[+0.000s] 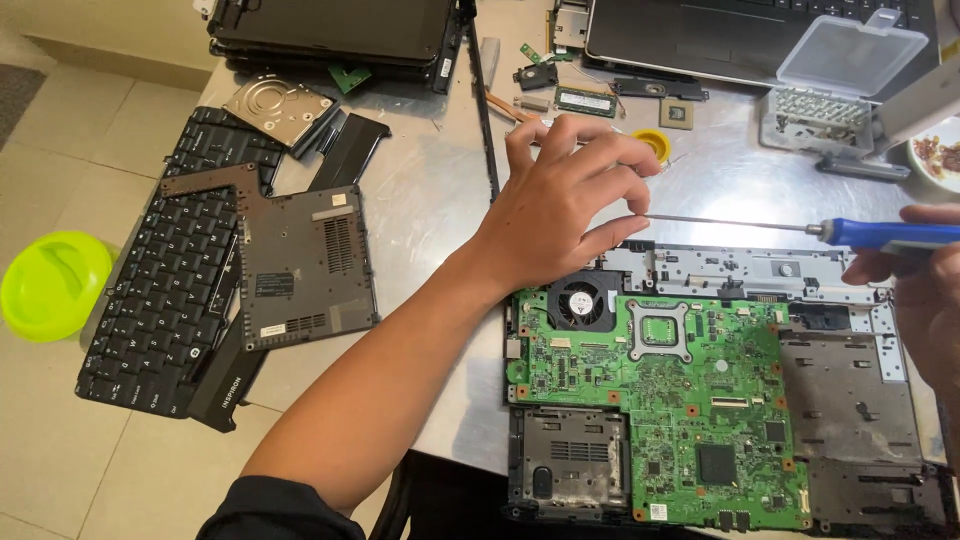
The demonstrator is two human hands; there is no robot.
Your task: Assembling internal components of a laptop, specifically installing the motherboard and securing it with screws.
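Observation:
A stripped laptop base with a green motherboard (680, 400) lies on the metal table, a black fan (580, 303) at its upper left corner. My left hand (565, 205) hovers over the board's top edge, fingertips pinching the thin steel shaft of a screwdriver (720, 222). My right hand (925, 290) at the right edge grips the screwdriver's blue handle (890, 234). The tool lies almost level, its tip at my left fingers.
Left of the board lie a black bottom cover (305, 265) and two keyboards (155, 300). A hard drive (278, 108), a clear plastic screw box (840, 80), a yellow solder roll (652, 143), small boards and closed laptops sit at the back. A lime-green bin (50, 285) stands on the floor.

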